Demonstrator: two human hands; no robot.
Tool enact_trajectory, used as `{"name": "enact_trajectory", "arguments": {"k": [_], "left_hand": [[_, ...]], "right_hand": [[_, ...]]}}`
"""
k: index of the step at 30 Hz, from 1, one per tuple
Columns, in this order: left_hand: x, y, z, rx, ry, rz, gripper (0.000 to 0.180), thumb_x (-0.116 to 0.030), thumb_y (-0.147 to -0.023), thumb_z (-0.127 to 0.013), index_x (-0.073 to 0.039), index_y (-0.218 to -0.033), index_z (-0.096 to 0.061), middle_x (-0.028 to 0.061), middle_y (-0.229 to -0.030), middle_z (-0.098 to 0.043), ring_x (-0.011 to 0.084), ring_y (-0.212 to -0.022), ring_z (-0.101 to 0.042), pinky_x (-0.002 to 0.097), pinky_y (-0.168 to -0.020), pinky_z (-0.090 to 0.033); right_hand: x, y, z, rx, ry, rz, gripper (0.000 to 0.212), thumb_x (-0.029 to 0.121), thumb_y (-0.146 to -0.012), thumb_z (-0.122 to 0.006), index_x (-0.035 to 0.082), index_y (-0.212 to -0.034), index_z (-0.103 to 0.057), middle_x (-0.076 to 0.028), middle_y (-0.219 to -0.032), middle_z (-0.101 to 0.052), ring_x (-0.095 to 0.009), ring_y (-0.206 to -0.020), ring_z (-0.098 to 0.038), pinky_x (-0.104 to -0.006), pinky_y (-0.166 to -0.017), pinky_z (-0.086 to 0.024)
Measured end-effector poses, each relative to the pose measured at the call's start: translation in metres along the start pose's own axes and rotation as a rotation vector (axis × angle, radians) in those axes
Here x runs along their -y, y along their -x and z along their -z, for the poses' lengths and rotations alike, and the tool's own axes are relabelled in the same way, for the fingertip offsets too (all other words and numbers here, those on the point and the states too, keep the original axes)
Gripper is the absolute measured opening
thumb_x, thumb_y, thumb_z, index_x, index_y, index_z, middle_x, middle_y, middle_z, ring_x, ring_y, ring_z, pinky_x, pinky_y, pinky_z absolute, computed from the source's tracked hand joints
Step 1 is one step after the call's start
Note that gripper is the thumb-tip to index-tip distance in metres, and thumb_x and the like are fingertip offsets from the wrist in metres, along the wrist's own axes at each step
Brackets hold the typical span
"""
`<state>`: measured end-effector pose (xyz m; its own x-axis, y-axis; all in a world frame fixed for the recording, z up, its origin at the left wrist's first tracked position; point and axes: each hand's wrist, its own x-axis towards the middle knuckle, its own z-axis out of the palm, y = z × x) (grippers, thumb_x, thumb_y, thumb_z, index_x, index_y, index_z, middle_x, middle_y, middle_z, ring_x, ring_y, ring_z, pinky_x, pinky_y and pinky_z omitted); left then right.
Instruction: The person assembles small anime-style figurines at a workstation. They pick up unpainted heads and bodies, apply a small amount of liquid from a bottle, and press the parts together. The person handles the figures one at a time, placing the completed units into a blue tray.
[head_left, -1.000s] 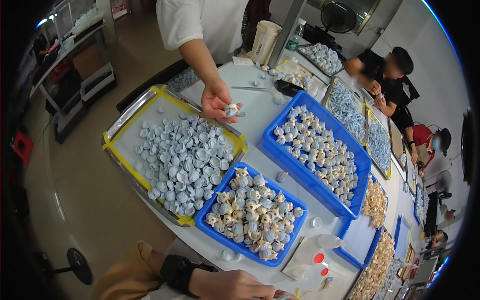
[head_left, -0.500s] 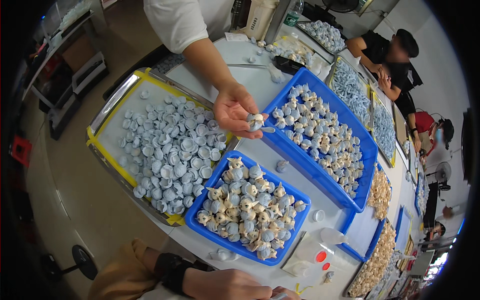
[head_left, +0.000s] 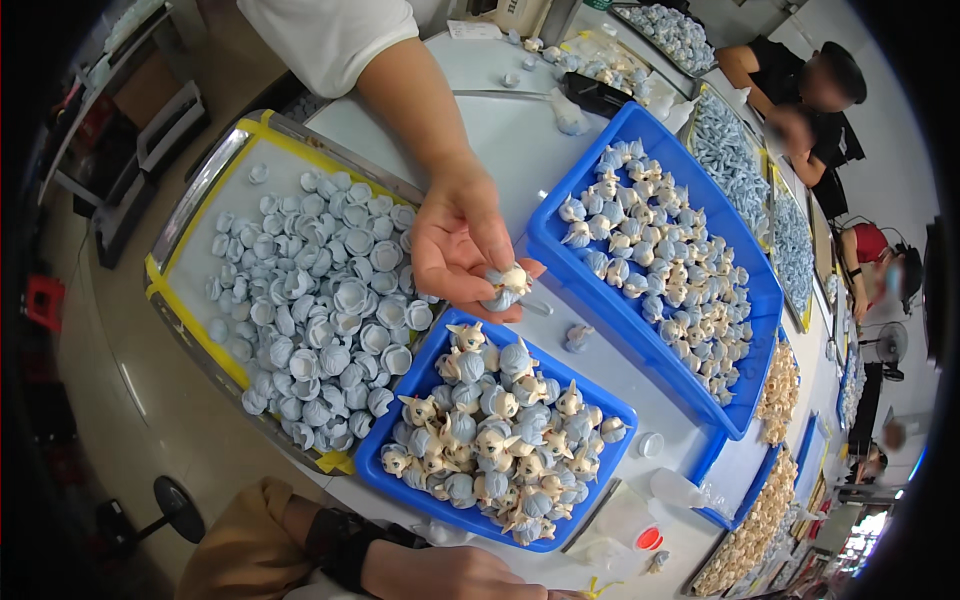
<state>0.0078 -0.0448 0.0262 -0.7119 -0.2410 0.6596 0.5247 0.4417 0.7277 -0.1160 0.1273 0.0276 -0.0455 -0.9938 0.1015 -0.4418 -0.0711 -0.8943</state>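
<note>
My left hand, black band at the wrist, comes in at the lower edge with its back up. Its fingers curl downward, and what they hold is cut off by the frame. Only a sliver of my right hand shows beside it. Just beyond them stands a blue tray piled with cream-and-blue doll heads. Opposite me, a co-worker's hand in a white sleeve holds one doll head between thumb and fingers, above the gap between the trays.
At left, a yellow-taped tray holds light blue cup-shaped shells. A larger blue bin with more heads stands at right. Near my hands lie a clear bottle and a red cap. Other people sit farther right.
The view has shifted slightly. The co-worker's hand has come a little nearer and the doll head in it has turned. My hands sit lower in the frame, my right hand mostly out of it.
</note>
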Motion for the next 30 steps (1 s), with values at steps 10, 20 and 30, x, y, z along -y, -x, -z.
{"name": "enact_trajectory", "arguments": {"k": [10,20,30], "left_hand": [[0.011,0.006,0.000,-0.059,0.054,-0.010,0.023,-0.009,-0.074,-0.059,-0.008,-0.097,-0.054,0.0026,-0.068,-0.046,0.0126,-0.049,-0.050,0.0218,-0.038,-0.039],[0.009,0.002,0.003,-0.050,-0.017,-0.005,0.021,-0.009,-0.074,-0.059,-0.009,-0.094,-0.054,0.0010,-0.063,-0.044,0.0112,-0.046,-0.046,0.0215,-0.036,-0.035],[0.006,0.007,-0.006,-0.110,0.028,0.021,0.022,-0.009,-0.074,-0.059,-0.010,-0.096,-0.054,-0.0001,-0.062,-0.043,0.0105,-0.045,-0.046,0.0215,-0.035,-0.034]], "right_hand": [[-0.004,-0.023,0.005,-0.006,0.024,0.134,0.022,0.010,-0.077,-0.047,-0.009,-0.088,-0.049,-0.021,-0.072,-0.052,-0.033,-0.055,-0.051,-0.0388,-0.049,-0.040],[0.012,-0.056,0.009,-0.012,-0.053,0.128,0.023,0.013,-0.078,-0.051,-0.009,-0.083,-0.049,-0.017,-0.063,-0.050,-0.028,-0.047,-0.049,-0.0344,-0.043,-0.037],[0.006,-0.054,0.009,-0.041,0.082,0.361,0.031,0.020,-0.079,-0.054,-0.009,-0.089,-0.050,-0.022,-0.077,-0.054,-0.029,-0.057,-0.055,-0.0405,-0.049,-0.043]]}}
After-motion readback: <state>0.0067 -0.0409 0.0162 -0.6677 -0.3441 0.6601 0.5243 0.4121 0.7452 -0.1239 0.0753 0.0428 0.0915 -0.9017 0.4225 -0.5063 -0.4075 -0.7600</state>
